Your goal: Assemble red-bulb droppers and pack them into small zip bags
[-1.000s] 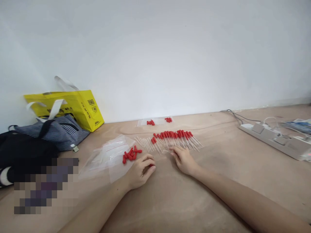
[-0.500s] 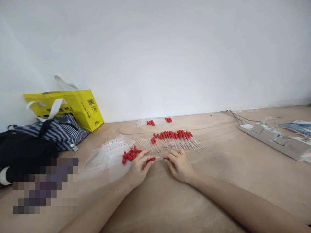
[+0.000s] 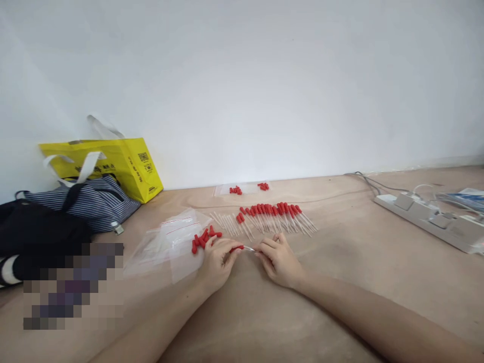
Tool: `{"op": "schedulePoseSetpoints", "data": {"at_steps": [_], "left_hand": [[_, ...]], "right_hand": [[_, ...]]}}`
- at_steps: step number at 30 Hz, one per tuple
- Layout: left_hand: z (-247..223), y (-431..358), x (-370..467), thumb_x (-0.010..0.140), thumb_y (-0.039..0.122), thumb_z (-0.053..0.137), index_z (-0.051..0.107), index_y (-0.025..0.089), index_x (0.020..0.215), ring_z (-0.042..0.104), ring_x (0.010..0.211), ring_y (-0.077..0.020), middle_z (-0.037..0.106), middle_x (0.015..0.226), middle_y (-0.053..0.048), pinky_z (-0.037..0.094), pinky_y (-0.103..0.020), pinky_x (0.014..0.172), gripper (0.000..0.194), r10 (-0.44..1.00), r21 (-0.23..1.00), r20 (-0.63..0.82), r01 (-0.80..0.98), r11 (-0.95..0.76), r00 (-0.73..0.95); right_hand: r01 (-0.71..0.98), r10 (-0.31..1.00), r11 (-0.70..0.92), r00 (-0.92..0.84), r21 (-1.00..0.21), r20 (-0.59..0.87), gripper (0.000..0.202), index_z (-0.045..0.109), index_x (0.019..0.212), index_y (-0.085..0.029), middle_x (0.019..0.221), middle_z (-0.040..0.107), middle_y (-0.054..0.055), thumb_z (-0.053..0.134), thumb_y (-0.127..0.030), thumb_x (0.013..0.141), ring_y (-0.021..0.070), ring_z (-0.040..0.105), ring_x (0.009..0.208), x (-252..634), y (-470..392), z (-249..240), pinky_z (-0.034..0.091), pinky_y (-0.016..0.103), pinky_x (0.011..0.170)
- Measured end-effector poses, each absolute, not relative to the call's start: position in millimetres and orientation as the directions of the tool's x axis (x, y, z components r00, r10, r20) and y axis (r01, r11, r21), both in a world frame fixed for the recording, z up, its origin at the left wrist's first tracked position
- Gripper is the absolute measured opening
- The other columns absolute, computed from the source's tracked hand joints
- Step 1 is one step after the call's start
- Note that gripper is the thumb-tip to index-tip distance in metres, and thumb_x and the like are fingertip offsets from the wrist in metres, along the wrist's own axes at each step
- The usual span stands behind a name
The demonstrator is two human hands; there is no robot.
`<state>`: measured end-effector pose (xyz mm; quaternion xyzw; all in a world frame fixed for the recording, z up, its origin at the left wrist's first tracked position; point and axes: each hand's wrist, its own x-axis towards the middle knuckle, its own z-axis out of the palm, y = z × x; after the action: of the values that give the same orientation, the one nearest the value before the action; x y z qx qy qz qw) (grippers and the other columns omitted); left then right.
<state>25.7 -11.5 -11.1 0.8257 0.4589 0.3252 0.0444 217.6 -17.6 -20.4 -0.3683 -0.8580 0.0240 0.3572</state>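
My left hand (image 3: 219, 261) pinches a red rubber bulb (image 3: 237, 248) between thumb and fingers. From the bulb a clear thin tube (image 3: 248, 248) reaches to my right hand (image 3: 278, 259), whose fingertips are closed on its other end. Loose red bulbs (image 3: 200, 241) lie just beyond my left hand. Behind both hands is a row of tubes with red bulbs on them (image 3: 268, 209), fanned out side by side. Bare clear tubes (image 3: 227, 224) lie at the left of that row.
Clear zip bags (image 3: 177, 229) lie left of my left hand. Another bag (image 3: 247, 188) with red bulbs is near the wall. A yellow bag (image 3: 139, 171), a striped bag (image 3: 98, 201) and a dark bag (image 3: 38, 227) stand at left; a power strip (image 3: 427, 222) with cables is at right.
The red bulb and tube are now closer together, the tube tilting slightly down toward my right hand. My left fingers have closed in more around the bulb. The view has shifted slightly.
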Motion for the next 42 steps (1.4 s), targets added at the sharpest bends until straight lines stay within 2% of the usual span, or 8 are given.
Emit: {"op": "schedulePoseSetpoints", "data": {"at_steps": [5, 13, 19, 22, 30, 36, 38, 42], "left_hand": [[-11.6, -17.7, 28.6, 0.083, 0.027, 0.044, 0.059, 0.025, 0.082, 0.057, 0.08, -0.0169, 0.066, 0.078, 0.002, 0.021, -0.047, 0.089, 0.015, 0.769, 0.309, 0.538, 0.768, -0.561, 0.346], [-4.3, -27.7, 36.0, 0.081, 0.022, 0.046, 0.059, 0.022, 0.075, 0.058, 0.073, -0.0141, 0.065, 0.07, 0.003, 0.015, -0.044, 0.093, 0.014, 0.647, 0.233, 0.647, 0.703, -0.671, 0.403], [-0.9, -33.5, 40.9, 0.081, 0.02, 0.043, 0.056, 0.02, 0.073, 0.058, 0.071, -0.0129, 0.065, 0.067, 0.004, 0.008, -0.044, 0.097, 0.015, 0.608, 0.197, 0.647, 0.669, -0.716, 0.46], [-1.5, -33.8, 42.1, 0.082, 0.02, 0.043, 0.056, 0.02, 0.072, 0.059, 0.071, -0.0133, 0.066, 0.067, 0.004, 0.008, -0.045, 0.097, 0.016, 0.603, 0.186, 0.637, 0.663, -0.725, 0.481], [-2.1, -22.4, 32.4, 0.081, 0.027, 0.047, 0.059, 0.023, 0.076, 0.058, 0.073, -0.0145, 0.066, 0.071, 0.004, 0.013, -0.046, 0.093, 0.014, 0.702, 0.243, 0.582, 0.736, -0.632, 0.41], [-5.6, -18.3, 26.5, 0.082, 0.031, 0.046, 0.06, 0.025, 0.074, 0.058, 0.073, -0.0155, 0.066, 0.071, 0.004, 0.011, -0.048, 0.095, 0.017, 0.747, 0.247, 0.504, 0.757, -0.605, 0.432], [-6.6, -18.3, 26.9, 0.081, 0.034, 0.047, 0.06, 0.026, 0.083, 0.057, 0.082, -0.0184, 0.067, 0.08, 0.002, 0.013, -0.049, 0.094, 0.016, 0.774, 0.251, 0.483, 0.782, -0.571, 0.41], [-3.5, -8.0, 17.6, 0.078, 0.04, 0.046, 0.048, 0.023, 0.113, 0.046, 0.106, -0.0257, 0.057, 0.112, -0.007, 0.021, -0.05, 0.093, 0.039, 0.828, 0.261, 0.501, 0.868, -0.423, 0.253]], "right_hand": [[0.602, 0.603, 0.757, -0.492, -0.255, 0.628, 0.022, 0.058, 0.086, -0.016, 0.072, 0.058, 0.002, 0.036, -0.013, 0.083, 0.0122, 0.042, 0.06, 216.6, -19.7, -22.6, 0.022, 0.028, 0.065], [0.6, 0.514, 0.788, -0.515, -0.141, 0.686, 0.022, 0.058, 0.079, -0.016, 0.065, 0.056, 0.001, 0.037, -0.012, 0.08, 0.0117, 0.034, 0.054, 218.0, -20.7, -19.6, 0.018, 0.028, 0.06], [0.528, 0.461, 0.84, -0.571, -0.126, 0.68, 0.021, 0.057, 0.08, -0.016, 0.068, 0.057, 0.001, 0.037, -0.009, 0.077, 0.0115, 0.035, 0.055, 217.6, -17.6, -19.5, 0.019, 0.029, 0.062], [0.516, 0.461, 0.846, -0.577, -0.137, 0.674, 0.021, 0.057, 0.08, -0.015, 0.068, 0.057, 0.001, 0.037, -0.01, 0.078, 0.0112, 0.037, 0.055, 216.2, -16.4, -21.5, 0.019, 0.029, 0.062], [0.555, 0.54, 0.808, -0.565, -0.196, 0.624, 0.019, 0.058, 0.089, -0.017, 0.076, 0.062, 0.003, 0.04, -0.022, 0.086, 0.0128, 0.048, 0.068, 225.9, -7.5, -16.0, 0.021, 0.029, 0.065], [0.608, 0.573, 0.785, -0.636, -0.123, 0.517, 0.015, 0.061, 0.085, -0.02, 0.074, 0.063, 0.002, 0.046, -0.021, 0.082, 0.0149, 0.047, 0.074, 231.9, -8.5, -12.3, 0.02, 0.031, 0.066], [0.644, 0.619, 0.752, -0.617, -0.141, 0.486, 0.014, 0.061, 0.084, -0.02, 0.075, 0.063, 0.002, 0.047, -0.021, 0.081, 0.0155, 0.048, 0.075, 228.5, -7.5, -13.1, 0.02, 0.031, 0.066], [0.76, 0.794, 0.574, -0.426, -0.305, 0.433, 0.015, 0.059, 0.089, -0.02, 0.074, 0.064, 0.001, 0.049, -0.019, 0.078, 0.0152, 0.051, 0.076, 219.6, 5.5, -14.8, 0.021, 0.029, 0.067]]}}
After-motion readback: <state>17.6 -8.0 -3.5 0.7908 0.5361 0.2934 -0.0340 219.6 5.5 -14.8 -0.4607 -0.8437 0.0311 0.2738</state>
